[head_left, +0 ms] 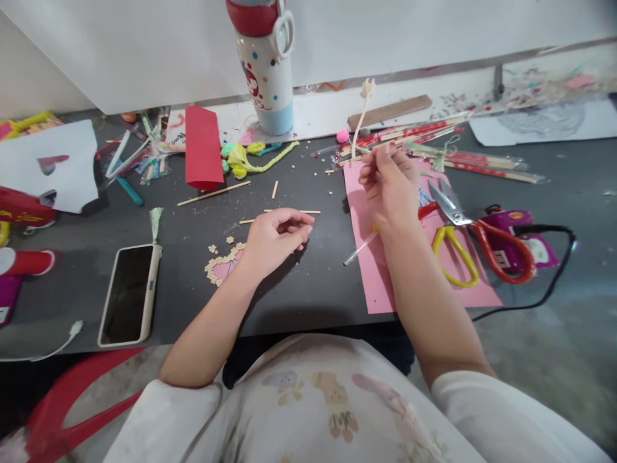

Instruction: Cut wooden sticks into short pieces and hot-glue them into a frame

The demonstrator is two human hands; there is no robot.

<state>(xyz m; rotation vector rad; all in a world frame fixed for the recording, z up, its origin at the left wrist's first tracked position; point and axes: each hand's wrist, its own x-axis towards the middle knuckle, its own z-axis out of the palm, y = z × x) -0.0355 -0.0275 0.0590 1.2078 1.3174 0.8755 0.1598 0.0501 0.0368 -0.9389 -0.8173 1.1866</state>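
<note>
My right hand (389,183) is raised over the top of a pink sheet (359,212), its fingers pinched on a thin, curved cream stem (357,134) with a flower-like tip. The exact grip point is hidden. My left hand (279,238) rests over the dark table, fingers loosely curled in, and nothing shows in them. Thin wooden sticks (308,211) lie just behind it. By my left wrist is a pink heart-shaped piece (223,273) edged with small cream bits, partly covered by my forearm. A clear glue stick (359,249) pokes out beside my right wrist.
Scissors with red handles (504,251) and a yellow-handled pair (456,257) lie right of my right forearm. A phone (129,296) lies at left. A bottle (267,77) stands at the back near a red folded card (204,148). Wrapped sticks (486,157) are spread at back right.
</note>
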